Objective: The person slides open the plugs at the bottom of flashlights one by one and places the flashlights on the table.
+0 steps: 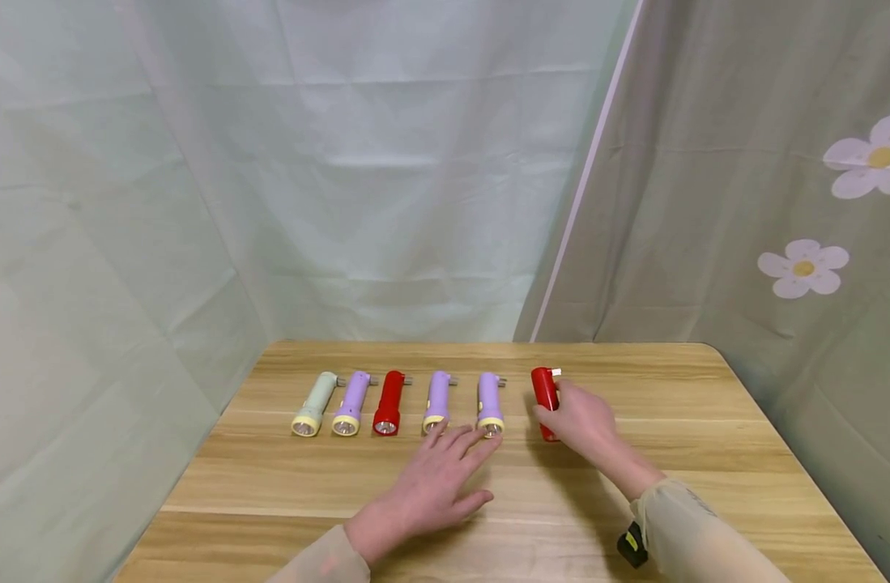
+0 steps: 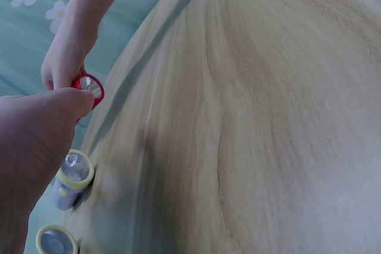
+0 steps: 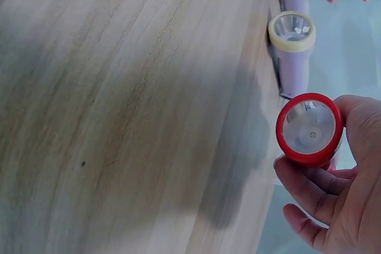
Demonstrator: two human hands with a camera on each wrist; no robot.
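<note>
My right hand (image 1: 585, 419) grips a red flashlight (image 1: 542, 390) at the right end of a row of flashlights. In the right wrist view its clear lens (image 3: 309, 128) faces the camera, with the thumb and fingers around the body behind it. My left hand (image 1: 441, 482) is spread with fingers extended, its fingertips overlapping the yellow-rimmed heads of two purple flashlights, one left (image 1: 438, 394) and one right (image 1: 489, 397). Farther left lie another red flashlight (image 1: 391, 398), a third purple one (image 1: 354, 398) and a pale green one (image 1: 318, 402). Their plug prongs point right.
The flashlights lie on a wood-grain table (image 1: 270, 486) with rounded back corners. Pale curtains (image 1: 386, 178) hang behind it and along both sides, with white flowers (image 1: 803, 269) on the right. A black device with a yellow mark (image 1: 632, 544) sits at the right sleeve.
</note>
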